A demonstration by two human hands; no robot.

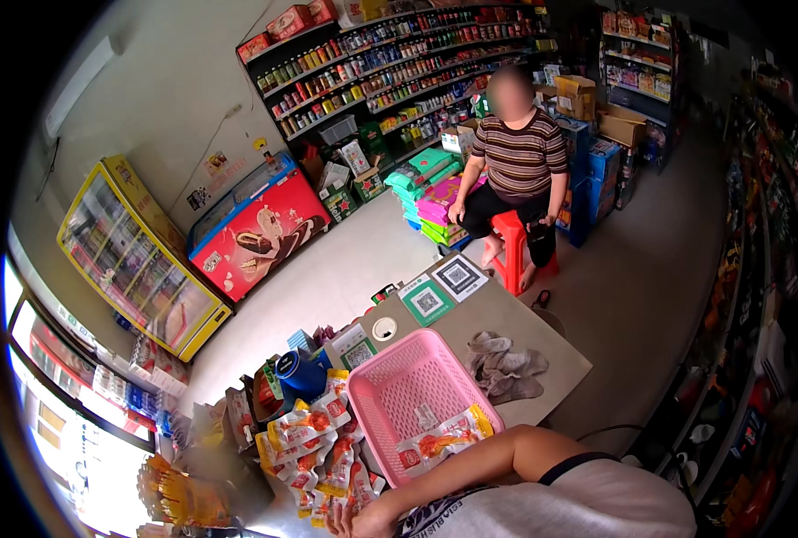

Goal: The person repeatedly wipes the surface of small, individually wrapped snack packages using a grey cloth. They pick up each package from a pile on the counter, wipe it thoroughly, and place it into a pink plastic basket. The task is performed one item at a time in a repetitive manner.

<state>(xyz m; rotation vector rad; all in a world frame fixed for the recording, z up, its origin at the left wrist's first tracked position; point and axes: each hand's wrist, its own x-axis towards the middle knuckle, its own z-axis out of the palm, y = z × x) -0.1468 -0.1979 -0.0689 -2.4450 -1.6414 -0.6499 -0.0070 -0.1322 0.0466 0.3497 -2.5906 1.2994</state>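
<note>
My right hand [365,520] is low at the bottom edge, its fingertips against the pile of packaged snack packets [315,437]. Part of the hand is cut off, so its grip cannot be made out. My left hand is out of view. Beside my forearm stands a pink perforated plastic basket [399,376]. One chicken-drumstick snack packet [449,440] and a small clear wrapper [426,415] lie inside it. The loose packets are heaped left of the basket, with yellow and white wrapping and pictures of drumsticks.
A grey cloth [504,366] and printed code cards [428,300] lie on the counter [560,366]. A blue lidded container [300,373] stands behind the packets. Beyond the counter, a person [520,155] sits on a red plastic stool [512,249]. A chest freezer [257,235] stands farther left.
</note>
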